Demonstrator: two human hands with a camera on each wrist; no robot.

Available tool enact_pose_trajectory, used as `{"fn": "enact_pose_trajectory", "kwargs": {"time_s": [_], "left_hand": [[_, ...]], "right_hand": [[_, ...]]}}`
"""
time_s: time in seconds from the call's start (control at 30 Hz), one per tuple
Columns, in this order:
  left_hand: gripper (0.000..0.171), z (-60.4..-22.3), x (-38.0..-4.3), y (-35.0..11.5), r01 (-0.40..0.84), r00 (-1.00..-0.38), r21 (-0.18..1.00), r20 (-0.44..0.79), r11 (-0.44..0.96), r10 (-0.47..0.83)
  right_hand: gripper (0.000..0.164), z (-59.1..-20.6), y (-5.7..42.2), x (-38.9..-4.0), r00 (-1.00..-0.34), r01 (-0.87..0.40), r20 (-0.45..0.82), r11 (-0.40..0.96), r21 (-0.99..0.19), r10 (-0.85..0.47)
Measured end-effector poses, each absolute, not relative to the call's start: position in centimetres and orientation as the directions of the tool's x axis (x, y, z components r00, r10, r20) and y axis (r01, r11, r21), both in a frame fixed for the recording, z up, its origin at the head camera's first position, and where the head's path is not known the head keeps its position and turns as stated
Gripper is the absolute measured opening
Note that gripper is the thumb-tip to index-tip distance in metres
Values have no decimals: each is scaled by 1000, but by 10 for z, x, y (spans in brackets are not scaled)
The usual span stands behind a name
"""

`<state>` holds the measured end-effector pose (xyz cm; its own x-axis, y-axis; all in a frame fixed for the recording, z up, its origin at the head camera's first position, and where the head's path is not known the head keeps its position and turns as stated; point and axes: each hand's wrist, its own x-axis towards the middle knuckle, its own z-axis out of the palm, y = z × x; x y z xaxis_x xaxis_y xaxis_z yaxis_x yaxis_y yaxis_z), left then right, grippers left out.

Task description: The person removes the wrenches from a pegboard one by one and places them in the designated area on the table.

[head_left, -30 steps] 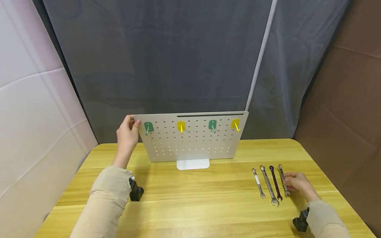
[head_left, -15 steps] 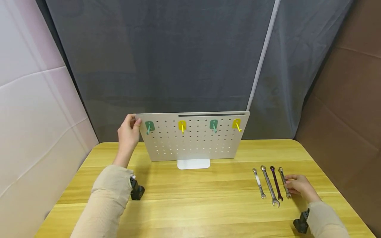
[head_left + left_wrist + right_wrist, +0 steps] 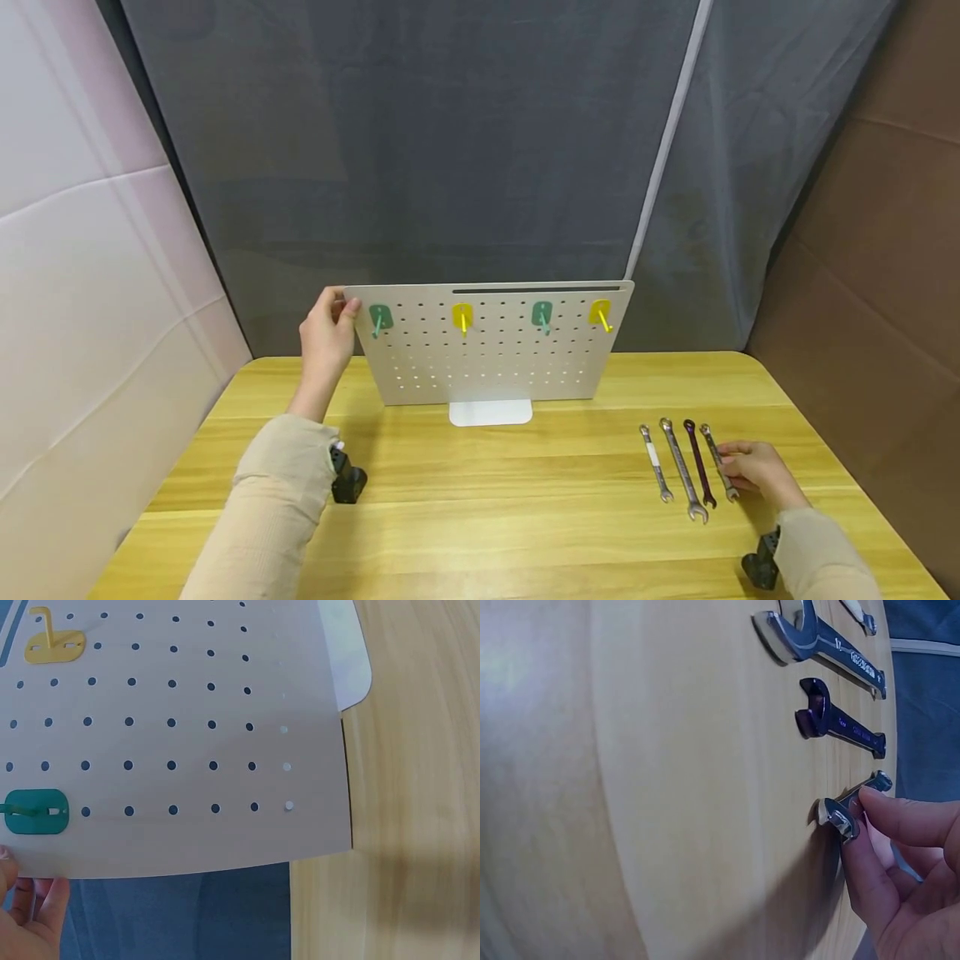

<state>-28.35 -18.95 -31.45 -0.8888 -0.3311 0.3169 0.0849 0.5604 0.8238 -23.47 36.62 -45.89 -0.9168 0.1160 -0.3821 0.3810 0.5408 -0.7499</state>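
My left hand [image 3: 326, 346] pinches the upper left corner of a white pegboard [image 3: 487, 387], its thumb on the front face beside a green hook [image 3: 381, 317]. The board stands upright at the table's back. Far to the right, my right hand [image 3: 761, 471] pinches a silver combination wrench [image 3: 718, 460] between thumb and fingers. In the right wrist view the open jaw of this wrench [image 3: 840, 817] is tipped up beside the fingertips, close over the wood. To its left lie a dark purple wrench [image 3: 701, 462], a larger silver wrench [image 3: 684, 471] and a small white-banded wrench [image 3: 656, 462].
Along the board's upper part sit a yellow hook [image 3: 462, 315], another green hook [image 3: 542, 313] and another yellow hook [image 3: 601, 313]. A white foot plate [image 3: 491, 413] juts forward from its base onto the wooden table [image 3: 487, 517]. Grey cloth [image 3: 450, 150] hangs behind.
The wrench in my right hand has turned slightly, its lower end swinging right, away from the purple wrench. My left hand keeps its grip on the board's corner.
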Motion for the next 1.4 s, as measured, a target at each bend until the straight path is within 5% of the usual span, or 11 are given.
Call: {"fn": "enact_pose_trajectory", "kwargs": {"time_s": [1.4], "left_hand": [[37,-326,-277,-193,76,-885,848,300,525,-357]], "right_hand": [[35,-461,360,-228,-954,299,-234,669,-680,189]]}}
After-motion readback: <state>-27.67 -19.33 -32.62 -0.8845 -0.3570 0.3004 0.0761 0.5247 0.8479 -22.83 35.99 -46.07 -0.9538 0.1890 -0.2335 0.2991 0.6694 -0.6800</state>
